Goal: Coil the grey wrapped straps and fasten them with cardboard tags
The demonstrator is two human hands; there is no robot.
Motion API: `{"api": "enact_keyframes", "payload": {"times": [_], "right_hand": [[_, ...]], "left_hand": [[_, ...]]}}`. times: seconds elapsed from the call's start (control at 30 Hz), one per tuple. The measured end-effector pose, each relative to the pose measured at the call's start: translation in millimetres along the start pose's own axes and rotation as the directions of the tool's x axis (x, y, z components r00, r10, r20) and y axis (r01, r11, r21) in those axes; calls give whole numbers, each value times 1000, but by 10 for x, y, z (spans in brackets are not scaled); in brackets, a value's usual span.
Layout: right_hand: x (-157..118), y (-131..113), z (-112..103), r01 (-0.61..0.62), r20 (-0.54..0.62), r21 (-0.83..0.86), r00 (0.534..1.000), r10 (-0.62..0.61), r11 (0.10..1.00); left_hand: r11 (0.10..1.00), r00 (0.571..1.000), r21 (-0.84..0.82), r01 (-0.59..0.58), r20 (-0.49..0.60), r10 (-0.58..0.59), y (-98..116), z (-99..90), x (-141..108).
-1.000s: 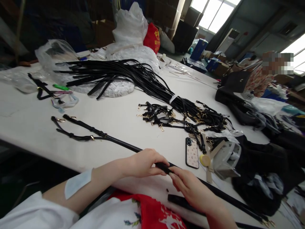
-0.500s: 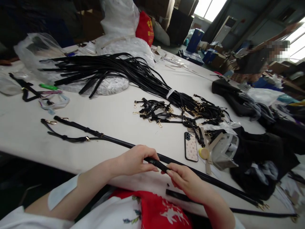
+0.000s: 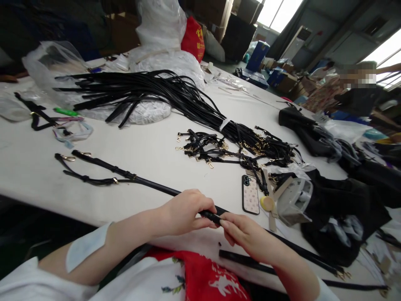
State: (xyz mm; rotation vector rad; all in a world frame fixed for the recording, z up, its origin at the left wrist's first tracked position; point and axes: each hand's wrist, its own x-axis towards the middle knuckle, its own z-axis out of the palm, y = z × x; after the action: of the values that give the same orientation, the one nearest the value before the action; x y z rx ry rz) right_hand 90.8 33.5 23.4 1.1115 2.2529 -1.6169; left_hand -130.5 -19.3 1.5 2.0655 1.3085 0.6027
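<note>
My left hand is closed on a short stretch of black strap. Pinching the same strap just to the right is my right hand, its thumb on top, very near my left fingertips. Most of the strap is hidden by my fingers. Behind both hands a long black strap lies diagonally across the white table, with gold clasps at its right end. Another black strap passes under my right forearm near the table's front edge.
A tied bundle of black straps stretches over the table's far side. Several short straps with gold clips lie tangled before it. A phone, a yellow tape roll and black bags are at the right. A person stands beyond.
My left hand has slid right along the strap, closer to my right hand, so less strap shows between them. The person in the background has changed posture.
</note>
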Motion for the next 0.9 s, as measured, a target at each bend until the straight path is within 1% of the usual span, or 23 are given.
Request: {"api": "enact_keyframes", "payload": {"times": [0.1, 0.2, 0.33, 0.47, 0.53, 0.63, 0.7, 0.8, 0.9], "right_hand": [[38, 49, 36, -57, -83, 60, 995, 62, 997], [62, 57, 57, -18, -128, 56, 992, 25, 998], [79, 41, 91, 37, -82, 91, 996, -29, 995], [37, 114, 56, 41, -51, 198, 998, -32, 979], [-1, 165, 6, 18, -49, 192, 999, -9, 981], [-8, 206, -21, -16, -84, 124, 996, 27, 992], [41, 210, 26, 5, -96, 99, 995, 5, 995], [135, 235, 132, 70, -97, 112, 994, -59, 991], [176, 337, 160, 62, -60, 140, 997, -54, 988]], "left_hand": [[1000, 999, -17, 4, -43, -5, -12, 44, 18], [999, 999, -38, -9, -42, 7, 7, 94, 41], [996, 998, -66, -55, 6, 56, 60, 158, 76], [990, 998, -127, -55, -8, 55, -4, 123, 75], [991, 999, -130, -44, -22, 41, -70, 74, 59], [991, 998, -124, -48, -34, 45, -116, 51, 43], [990, 997, -121, -74, -19, 73, -92, 90, 48], [988, 994, -113, -108, -1, 108, -45, 159, 66], [988, 995, -118, -100, -25, 98, -82, 152, 57]]}}
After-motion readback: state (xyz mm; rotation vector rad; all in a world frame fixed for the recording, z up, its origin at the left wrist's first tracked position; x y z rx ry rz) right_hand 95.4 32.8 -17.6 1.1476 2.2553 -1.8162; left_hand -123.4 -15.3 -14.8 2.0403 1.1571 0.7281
